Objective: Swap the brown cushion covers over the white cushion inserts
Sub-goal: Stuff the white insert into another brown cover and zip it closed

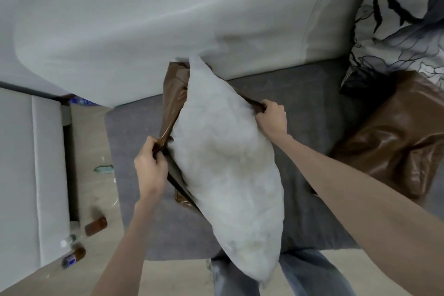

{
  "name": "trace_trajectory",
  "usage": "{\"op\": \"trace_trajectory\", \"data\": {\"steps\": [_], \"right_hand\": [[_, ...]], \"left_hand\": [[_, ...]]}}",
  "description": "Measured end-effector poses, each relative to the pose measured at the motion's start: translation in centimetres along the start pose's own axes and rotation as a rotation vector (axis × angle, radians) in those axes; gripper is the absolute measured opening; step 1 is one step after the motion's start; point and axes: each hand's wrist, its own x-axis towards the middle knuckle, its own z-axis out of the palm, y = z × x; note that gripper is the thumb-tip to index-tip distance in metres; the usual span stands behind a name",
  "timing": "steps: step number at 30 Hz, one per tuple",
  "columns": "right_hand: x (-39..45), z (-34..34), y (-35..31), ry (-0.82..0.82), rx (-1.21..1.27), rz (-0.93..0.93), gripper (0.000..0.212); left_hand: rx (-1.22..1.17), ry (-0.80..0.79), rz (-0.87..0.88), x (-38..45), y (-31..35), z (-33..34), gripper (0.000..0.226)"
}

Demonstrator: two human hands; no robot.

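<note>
We hold the plump white fabric cushion insert (pixel 225 156) above the grey sofa seat (pixel 300 108). Our left hand (pixel 150 166) and right hand (pixel 272 119) each clench an edge of the glossy brown leather-like cover (pixel 174 94), stretching its opening, seemingly so the insert can slide through.

Both bare forearms reach forward from the near edge; the left hand (pixel 150 163) sits nearer and lower, its fingers curled tight in a fist with the thumb uppermost, pinching the brown cushion cover's (pixel 174 94) edge; the right hand (pixel 272 119) lies farther and to the right, knuckles up, fingers closed over the opposite edge of the same opening. The left wrist bends slightly inward; the right arm stretches long and nearly straight, crossing diagonally from the near right.
</note>
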Motion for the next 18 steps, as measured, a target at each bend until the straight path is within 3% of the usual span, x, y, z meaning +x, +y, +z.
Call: {"op": "trace_trajectory", "data": {"steps": [2, 5, 9, 11, 14, 16, 18], "right_hand": [[-1.7, 0.8, 3.1, 0.011, -0.040, 0.018, 0.031], [-4.7, 2.0, 7.0, -0.147, -0.180, 0.174, 0.004], [-6.3, 1.6, 6.8, -0.345, -0.257, 0.175, 0.023], [-7.4, 0.6, 5.3, -0.295, -0.337, 0.045, 0.026], [-9.9, -0.8, 3.7, -0.123, -0.317, -0.080, 0.025], [-10.5, -2.4, 2.1, -0.090, -0.304, -0.078, 0.027], [-10.9, -4.1, 0.4, -0.084, -0.359, -0.110, 0.026]], "left_hand": [[0.031, 0.025, -0.032, 0.0, -0.9, -0.1, 0.022], [0.053, 0.036, -0.077, -0.4, -2.0, -0.5, 0.021], [0.090, -0.090, -0.307, -4.8, -3.2, -0.3, 0.016], [0.282, -0.269, -0.458, -6.9, -3.3, -0.3, 0.021], [0.451, -0.335, -0.438, -7.1, -2.5, -1.3, 0.025], [0.292, -0.263, -0.450, -5.7, -1.2, -2.2, 0.027], [0.120, -0.216, -0.455, -4.8, 0.2, -3.1, 0.046]]}}
